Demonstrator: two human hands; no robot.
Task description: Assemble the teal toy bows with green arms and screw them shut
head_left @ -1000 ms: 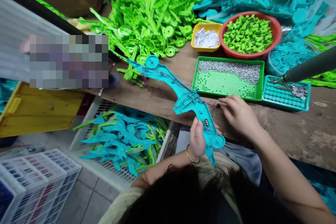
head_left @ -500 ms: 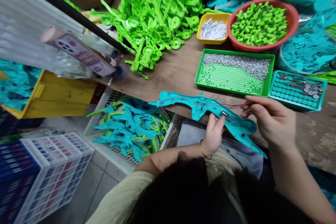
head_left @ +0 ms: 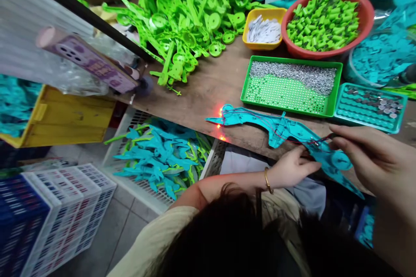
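The curved blue plastic shell (head_left: 248, 117) was in the left hand (head_left: 294, 169), above the near edge of the brown wooden table (head_left: 185, 106), its narrow end toward the left. The left thumb and fingers were closed on the shell's near edge; some fingertips were hidden by the shell. A gold bracelet (head_left: 267, 181) circled the wrist. The right hand (head_left: 373, 151) pinched the ends of the thin red and dark wires (head_left: 294, 140) between thumb and index finger, over the shell's right part; its remaining fingers could not be made out clearly. Whether a small part was also in that pinch could not be told. Red lights (head_left: 218, 126) glowed at the shell's left end.

Beyond the shell stood a green perforated rectangular tray (head_left: 281, 99) with small silver metal pieces gathered along its far side. Just right of it was a teal ridged tray (head_left: 364, 120) holding round metal discs. Farther back were a yellow square dish (head_left: 262, 46) of white slips and a round red bowl (head_left: 325, 55) of green pieces. The clear round tub (head_left: 351, 71) at right was partly cut off. Dark hair (head_left: 221, 238) covered much of the near area.
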